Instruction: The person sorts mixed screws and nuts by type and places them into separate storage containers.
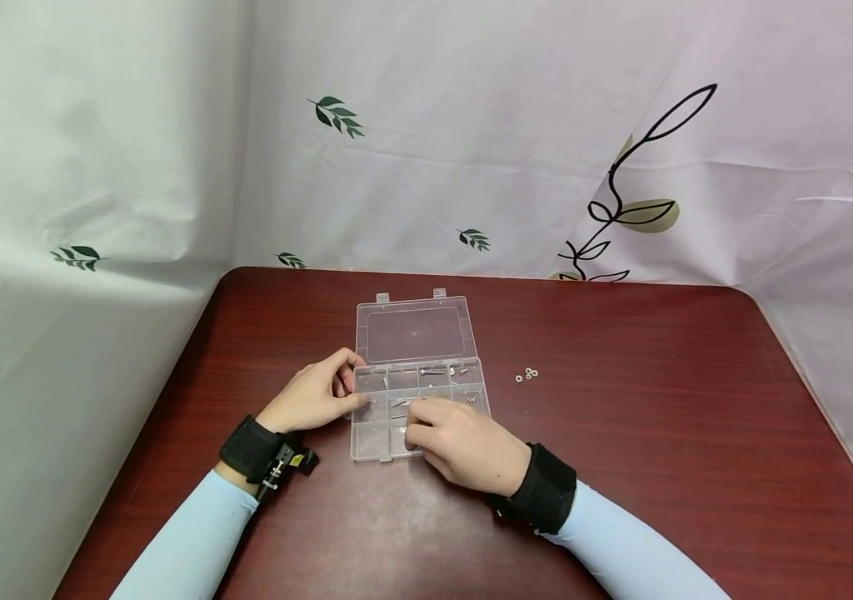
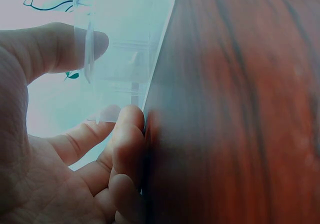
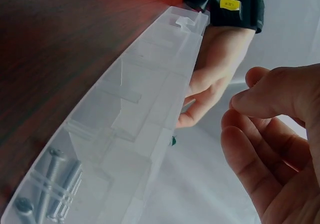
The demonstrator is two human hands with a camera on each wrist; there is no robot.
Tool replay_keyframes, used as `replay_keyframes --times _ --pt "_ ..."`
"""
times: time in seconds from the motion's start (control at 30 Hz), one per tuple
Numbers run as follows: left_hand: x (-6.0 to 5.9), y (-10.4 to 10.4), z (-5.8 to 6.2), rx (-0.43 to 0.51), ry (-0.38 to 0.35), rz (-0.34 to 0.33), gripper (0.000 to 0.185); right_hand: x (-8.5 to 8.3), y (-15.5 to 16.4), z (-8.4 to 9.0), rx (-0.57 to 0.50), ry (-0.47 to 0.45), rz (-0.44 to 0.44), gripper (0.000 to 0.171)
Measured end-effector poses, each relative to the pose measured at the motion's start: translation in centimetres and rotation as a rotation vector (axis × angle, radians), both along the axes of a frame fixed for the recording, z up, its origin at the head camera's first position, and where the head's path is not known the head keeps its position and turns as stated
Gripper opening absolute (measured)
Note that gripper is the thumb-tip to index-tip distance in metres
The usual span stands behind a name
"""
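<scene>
On the dark red bench (image 1: 621, 400) from overhead, we see a clear organizer box (image 1: 419, 408) lying open, our left hand (image 1: 314, 398) gripping its left edge and our right hand (image 1: 464, 442) curled over its compartments; loose washers (image 1: 526, 374) lie nearby. At the left wrist, thumb and fingers (image 2: 127, 134) pinch the wall. At the right wrist, fingertips (image 3: 250, 99) meet; whether they hold anything we cannot tell, and screws (image 3: 55, 184) lie in one compartment.

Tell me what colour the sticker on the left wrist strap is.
Yellow. The sticker sits on the black wrist strap, clearest in the right wrist view.
</scene>
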State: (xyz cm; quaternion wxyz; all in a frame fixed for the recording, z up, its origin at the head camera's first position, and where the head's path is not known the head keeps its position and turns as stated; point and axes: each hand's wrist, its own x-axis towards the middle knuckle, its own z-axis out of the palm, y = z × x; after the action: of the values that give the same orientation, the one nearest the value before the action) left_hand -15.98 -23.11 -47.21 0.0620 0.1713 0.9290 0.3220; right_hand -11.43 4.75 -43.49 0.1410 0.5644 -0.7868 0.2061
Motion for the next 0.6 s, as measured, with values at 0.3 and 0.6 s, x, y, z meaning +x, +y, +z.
replay_keyframes --times 0.3,0.6 --pt "-0.01 0.0 0.11 0.0 0.007 -0.005 0.044 0.18 -0.03 -0.03 0.03 -0.014 -0.019 0.023" --pt "0.1 -0.09 -0.02 -0.004 -0.009 -0.01 0.043 0.5 0.64 0.57 0.185 -0.078 -0.068 0.114"
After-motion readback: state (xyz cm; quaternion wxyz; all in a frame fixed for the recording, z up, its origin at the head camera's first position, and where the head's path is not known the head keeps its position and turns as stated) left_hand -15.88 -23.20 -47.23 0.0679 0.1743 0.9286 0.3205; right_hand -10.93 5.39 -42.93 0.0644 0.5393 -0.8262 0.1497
